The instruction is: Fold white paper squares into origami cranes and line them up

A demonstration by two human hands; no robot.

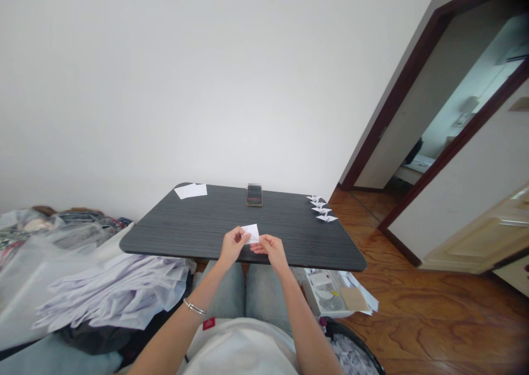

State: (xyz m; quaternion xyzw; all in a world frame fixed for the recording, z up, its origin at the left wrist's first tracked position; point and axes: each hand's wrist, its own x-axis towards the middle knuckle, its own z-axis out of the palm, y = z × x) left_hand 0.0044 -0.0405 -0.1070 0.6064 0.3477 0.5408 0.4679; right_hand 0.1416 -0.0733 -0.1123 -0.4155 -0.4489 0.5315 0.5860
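Between my hands, above the front part of the dark table (198, 226), is a small folded piece of white paper (252, 232). My left hand (233, 244) pinches its left side between thumb and fingers. At the lower right corner, my right hand (269, 248) grips the paper with thumb and index finger, the other fingers curled below. Fine creases in the paper are too small to make out. Several folded white paper cranes (324, 210) stand in a row at the table's right side. Flat white paper sheets (190, 191) lie at the far left corner.
A phone (254, 195) leans upright near the table's back edge, by the white wall. Left of the table are piled clothes (119, 287) and plastic wrapping. On the wooden floor to the right stand a white box (324, 292) and a black-rimmed bin (351, 353) of paper scraps.
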